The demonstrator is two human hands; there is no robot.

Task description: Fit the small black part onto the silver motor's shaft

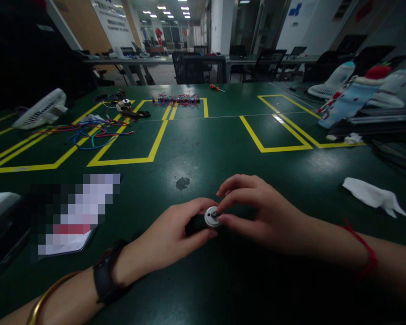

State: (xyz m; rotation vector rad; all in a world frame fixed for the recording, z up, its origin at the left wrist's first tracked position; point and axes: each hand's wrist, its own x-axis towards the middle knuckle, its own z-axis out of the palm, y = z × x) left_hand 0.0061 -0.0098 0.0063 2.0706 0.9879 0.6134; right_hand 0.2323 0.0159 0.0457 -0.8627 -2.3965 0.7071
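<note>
My left hand (176, 230) is closed around a small motor (210, 218), its thumb and index finger on either side. The silver round end face points up toward me, with a dark hole and a short shaft at its centre; the rest of the body is hidden in the hand. From the right, my right hand (257, 207) reaches over, thumb and index fingertips pinched at the shaft, the other fingers curled above. Whether a tiny part sits between those fingertips I cannot make out. Both hands are just over the green table (203, 289).
A phone-like flat object (77, 216), partly blurred, lies at left. White tissue (372, 196) rests at right. Farther off are loose wires (98, 131), a bundle of wired parts (176, 100), a screwdriver (216, 87), a white fan (42, 109) and yellow tape outlines (122, 161).
</note>
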